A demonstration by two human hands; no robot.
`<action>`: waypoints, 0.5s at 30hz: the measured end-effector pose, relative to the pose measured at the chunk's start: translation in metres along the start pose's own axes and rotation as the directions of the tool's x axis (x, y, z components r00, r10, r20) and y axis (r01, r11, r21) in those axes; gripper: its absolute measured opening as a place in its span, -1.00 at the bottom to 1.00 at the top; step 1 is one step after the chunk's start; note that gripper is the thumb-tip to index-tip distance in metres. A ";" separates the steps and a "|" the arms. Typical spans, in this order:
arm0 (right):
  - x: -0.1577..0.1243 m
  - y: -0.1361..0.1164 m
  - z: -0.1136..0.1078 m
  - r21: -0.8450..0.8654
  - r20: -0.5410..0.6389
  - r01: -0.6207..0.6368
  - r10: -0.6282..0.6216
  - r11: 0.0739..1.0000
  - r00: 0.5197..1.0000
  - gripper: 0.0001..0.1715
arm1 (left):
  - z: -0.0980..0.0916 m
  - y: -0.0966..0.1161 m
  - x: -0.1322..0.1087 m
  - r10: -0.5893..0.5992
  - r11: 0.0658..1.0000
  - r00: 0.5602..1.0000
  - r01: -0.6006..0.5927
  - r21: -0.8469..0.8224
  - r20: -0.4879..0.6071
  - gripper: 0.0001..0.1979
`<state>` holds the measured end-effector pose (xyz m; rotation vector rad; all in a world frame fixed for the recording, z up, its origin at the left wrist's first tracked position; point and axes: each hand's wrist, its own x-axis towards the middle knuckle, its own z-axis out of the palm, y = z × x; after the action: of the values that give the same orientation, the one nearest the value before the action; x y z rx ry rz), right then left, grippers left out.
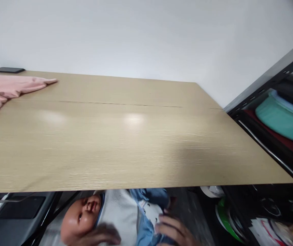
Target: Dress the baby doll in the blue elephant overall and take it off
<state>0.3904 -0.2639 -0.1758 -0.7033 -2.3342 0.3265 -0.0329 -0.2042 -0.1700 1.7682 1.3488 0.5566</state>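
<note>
A baby doll (85, 215) in a white top and blue denim clothes lies below the near edge of the wooden table (126, 143), at the bottom of the view. My left hand (97, 236) rests by the doll's head and shoulder, fingers curled on it. On the doll's blue-clad body lies my right hand (173, 229), its fingers bent over the clothes. Both hands are blurred and partly cut off by the frame's edge.
A pink cloth (5, 89) lies on the table's far left, with a dark phone (8, 70) behind it. A black metal shelf (271, 130) with a teal roll (284, 118) stands at the right. A white wall is behind.
</note>
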 end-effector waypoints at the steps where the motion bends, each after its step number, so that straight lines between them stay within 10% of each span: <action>1: -0.006 -0.001 0.001 -0.007 -0.070 -0.137 0.136 0.991 0.988 -0.66 | 0.002 0.002 -0.001 0.000 1.000 1.000 0.000 0.001 0.020 -0.46; 3: -0.019 -0.002 0.005 0.037 -0.144 -0.529 0.529 0.848 0.837 -0.61 | 0.005 0.011 -0.005 0.060 0.998 0.993 -0.061 0.008 0.097 -0.56; 6: -0.032 0.002 0.019 0.111 -0.080 -0.873 0.880 0.475 0.468 -0.64 | 0.012 0.037 -0.004 0.258 0.963 0.943 -0.269 0.026 0.208 -0.76; 15: -0.016 0.005 0.076 0.161 -0.172 -0.975 0.977 0.151 0.123 -0.48 | 0.085 0.068 0.036 0.051 0.900 0.998 -0.058 0.433 0.030 -0.76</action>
<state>0.3517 -0.2721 -0.2427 -2.1436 -1.2214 0.7619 0.0815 -0.2051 -0.1671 2.1671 1.4978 0.2780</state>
